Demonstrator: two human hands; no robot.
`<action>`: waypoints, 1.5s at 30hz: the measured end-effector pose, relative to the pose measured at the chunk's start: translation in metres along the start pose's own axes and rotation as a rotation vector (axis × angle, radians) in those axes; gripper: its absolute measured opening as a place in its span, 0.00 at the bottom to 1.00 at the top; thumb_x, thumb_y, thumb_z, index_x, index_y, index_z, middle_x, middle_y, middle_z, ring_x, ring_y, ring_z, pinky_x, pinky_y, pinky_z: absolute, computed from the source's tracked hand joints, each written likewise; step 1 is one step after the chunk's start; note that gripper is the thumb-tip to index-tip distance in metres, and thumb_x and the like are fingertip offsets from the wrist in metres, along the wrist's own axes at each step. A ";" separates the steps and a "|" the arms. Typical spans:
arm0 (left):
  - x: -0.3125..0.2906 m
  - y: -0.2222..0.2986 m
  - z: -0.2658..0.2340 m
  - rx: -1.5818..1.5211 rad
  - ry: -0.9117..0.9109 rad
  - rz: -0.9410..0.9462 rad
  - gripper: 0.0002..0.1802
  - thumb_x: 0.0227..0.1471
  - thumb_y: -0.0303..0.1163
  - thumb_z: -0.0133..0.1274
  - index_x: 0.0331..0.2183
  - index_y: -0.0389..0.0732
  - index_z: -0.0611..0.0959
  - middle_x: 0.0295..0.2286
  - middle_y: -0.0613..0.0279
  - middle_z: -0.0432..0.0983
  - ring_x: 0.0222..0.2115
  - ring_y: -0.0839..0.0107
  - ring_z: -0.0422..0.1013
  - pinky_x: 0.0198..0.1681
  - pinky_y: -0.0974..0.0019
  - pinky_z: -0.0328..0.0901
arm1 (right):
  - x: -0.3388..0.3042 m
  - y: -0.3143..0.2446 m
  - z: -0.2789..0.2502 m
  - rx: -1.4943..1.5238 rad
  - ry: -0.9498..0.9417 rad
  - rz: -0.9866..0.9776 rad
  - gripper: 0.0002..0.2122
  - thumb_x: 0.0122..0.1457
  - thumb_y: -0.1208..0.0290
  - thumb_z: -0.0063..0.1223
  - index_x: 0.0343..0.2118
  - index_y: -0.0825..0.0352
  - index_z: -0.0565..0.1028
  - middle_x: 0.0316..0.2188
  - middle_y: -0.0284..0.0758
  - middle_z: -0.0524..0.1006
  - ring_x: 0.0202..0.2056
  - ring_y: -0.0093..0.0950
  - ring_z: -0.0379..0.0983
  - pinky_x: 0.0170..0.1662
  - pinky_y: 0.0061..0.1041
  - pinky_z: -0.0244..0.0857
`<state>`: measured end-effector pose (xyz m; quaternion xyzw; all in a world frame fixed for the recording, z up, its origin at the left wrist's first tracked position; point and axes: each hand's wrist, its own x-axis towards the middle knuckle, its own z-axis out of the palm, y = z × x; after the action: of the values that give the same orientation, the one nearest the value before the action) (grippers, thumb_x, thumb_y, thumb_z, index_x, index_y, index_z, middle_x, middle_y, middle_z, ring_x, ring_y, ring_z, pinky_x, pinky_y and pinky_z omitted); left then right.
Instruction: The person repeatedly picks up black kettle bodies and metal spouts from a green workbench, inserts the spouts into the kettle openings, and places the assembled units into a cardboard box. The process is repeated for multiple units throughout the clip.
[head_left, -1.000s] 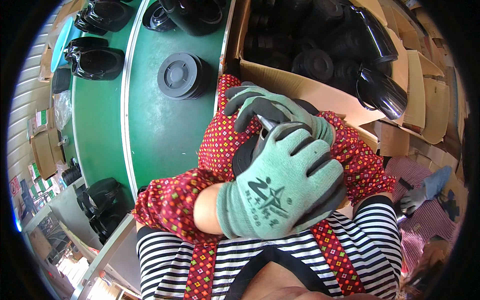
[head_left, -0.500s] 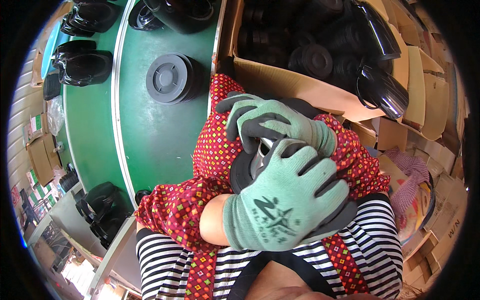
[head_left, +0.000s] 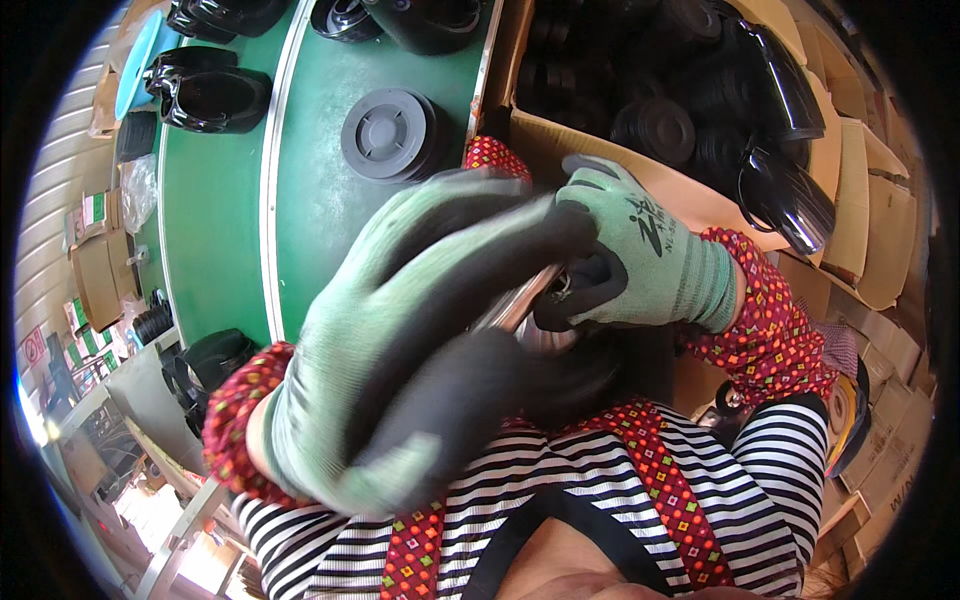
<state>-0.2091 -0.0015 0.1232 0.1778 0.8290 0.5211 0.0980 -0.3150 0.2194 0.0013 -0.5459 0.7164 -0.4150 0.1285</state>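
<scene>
A shiny silver metal part (head_left: pixel 518 302) is in front of my chest, mostly covered by my hands, so its exact kind does not show. Dark, curved material lies under it. My right hand (head_left: pixel 640 245), in a green and black glove, has its fingers bent around the part's far end. My left hand (head_left: pixel 400 320), gloved alike, reaches over from the left. Its fingers stretch toward the right fingertips, with the metal between them and the thumb. Motion smears it, and whether it grips the part cannot be told.
On the green bench (head_left: pixel 330 240) stands a stack of grey-black round discs (head_left: pixel 388 135). Glossy black housings (head_left: pixel 215 98) stand at its far left. An open cardboard box (head_left: pixel 620 160) of black discs is at the far right, with a glossy black jug-like piece (head_left: pixel 790 205) on its edge.
My left hand has swung left and lifted off its place over the right hand. My right hand has turned, showing its back. The view has shifted, moving the bench rightward.
</scene>
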 end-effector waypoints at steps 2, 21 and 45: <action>0.008 0.024 0.012 0.351 -0.075 -0.140 0.41 0.60 0.45 0.59 0.62 0.25 0.66 0.59 0.25 0.63 0.62 0.32 0.61 0.67 0.43 0.58 | 0.006 -0.005 0.005 0.067 0.042 -0.005 0.28 0.42 0.51 0.74 0.42 0.65 0.78 0.37 0.40 0.76 0.42 0.43 0.71 0.48 0.41 0.65; 0.040 -0.144 0.020 0.226 -0.265 0.185 0.34 0.62 0.44 0.54 0.62 0.33 0.73 0.39 0.48 0.83 0.35 0.46 0.81 0.40 0.52 0.74 | -0.010 -0.085 -0.025 -0.397 -0.126 0.526 0.30 0.53 0.64 0.63 0.61 0.66 0.76 0.34 0.37 0.73 0.34 0.37 0.73 0.39 0.41 0.66; -0.205 -0.185 0.065 0.580 0.566 -0.481 0.47 0.40 0.38 0.73 0.62 0.42 0.73 0.56 0.44 0.71 0.56 0.45 0.69 0.60 0.50 0.67 | -0.038 -0.061 0.052 0.212 0.569 0.136 0.24 0.53 0.52 0.69 0.41 0.69 0.76 0.42 0.39 0.76 0.48 0.38 0.74 0.61 0.43 0.65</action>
<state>-0.0343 -0.1015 -0.0766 -0.1485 0.9521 0.2586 -0.0677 -0.2262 0.2262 0.0038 -0.3423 0.7112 -0.6140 0.0062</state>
